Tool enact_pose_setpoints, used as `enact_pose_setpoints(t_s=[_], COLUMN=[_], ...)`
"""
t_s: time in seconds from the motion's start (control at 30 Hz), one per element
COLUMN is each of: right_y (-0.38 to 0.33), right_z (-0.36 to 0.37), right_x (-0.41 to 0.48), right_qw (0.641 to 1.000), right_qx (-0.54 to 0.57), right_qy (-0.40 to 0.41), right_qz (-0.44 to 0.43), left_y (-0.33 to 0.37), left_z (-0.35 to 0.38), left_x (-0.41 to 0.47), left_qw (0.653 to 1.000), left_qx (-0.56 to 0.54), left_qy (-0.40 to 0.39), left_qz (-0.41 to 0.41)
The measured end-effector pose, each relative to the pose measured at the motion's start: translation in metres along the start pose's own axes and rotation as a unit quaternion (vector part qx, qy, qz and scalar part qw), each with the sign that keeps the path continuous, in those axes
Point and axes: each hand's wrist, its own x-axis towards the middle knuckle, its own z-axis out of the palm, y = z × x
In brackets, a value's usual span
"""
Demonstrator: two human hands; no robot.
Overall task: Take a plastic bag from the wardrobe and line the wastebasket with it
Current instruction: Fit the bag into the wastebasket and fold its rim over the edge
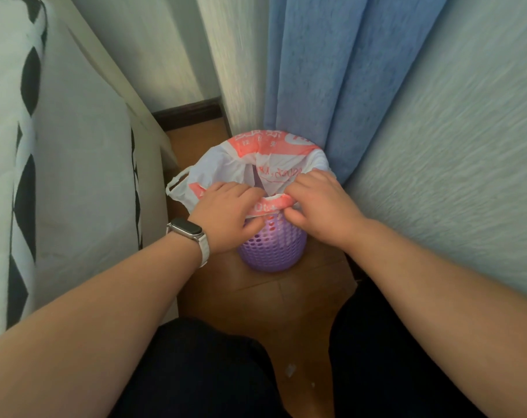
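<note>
A purple perforated wastebasket (272, 247) stands on the wooden floor, against the blue curtain. A white plastic bag with pink-red print (226, 167) sits inside it, its mouth folded over the far rim. My left hand (226, 214) and my right hand (322, 206) both pinch the bag's near edge, a rolled pink strip, at the basket's near rim. One bag handle hangs loose off the left side. The basket's inside is mostly hidden by the bag and my hands.
A bed with a white and black patterned cover (30, 164) fills the left side, close to the basket. A blue curtain (331, 86) and a pale textured wall (455, 146) stand to the right. My dark-trousered legs (196, 372) crouch over the narrow strip of floor.
</note>
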Motion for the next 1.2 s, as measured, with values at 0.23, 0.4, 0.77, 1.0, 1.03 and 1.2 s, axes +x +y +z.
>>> enact_pose_setpoints(t_s=[0.23,0.4,0.77,1.0,1.03,1.2], right_y=[0.001,0.0,-0.006,-0.009,-0.008,-0.006], right_z=[-0.001,-0.005,-0.039,-0.047,-0.047,-0.05], right_x=[0.001,0.006,0.014,0.017,0.017,0.019], right_qw=[1.0,0.996,0.932,0.927,0.928,0.923], right_qx=[0.008,0.06,0.269,0.273,0.27,0.28], right_qy=[0.015,0.064,0.22,0.237,0.236,0.248], right_qz=[0.012,0.028,0.103,0.104,0.103,0.094], left_y=[0.002,0.011,-0.002,-0.022,-0.022,-0.018], left_z=[0.001,-0.013,-0.084,-0.113,-0.115,-0.121], left_x=[0.002,0.006,0.025,0.024,0.023,0.021], left_qw=[1.0,0.997,0.993,0.986,0.985,0.979], left_qx=[-0.009,-0.001,-0.076,-0.107,-0.111,-0.168], left_qy=[0.027,0.072,0.089,0.09,0.091,0.105], left_qz=[0.008,0.0,0.019,0.092,0.091,0.051])
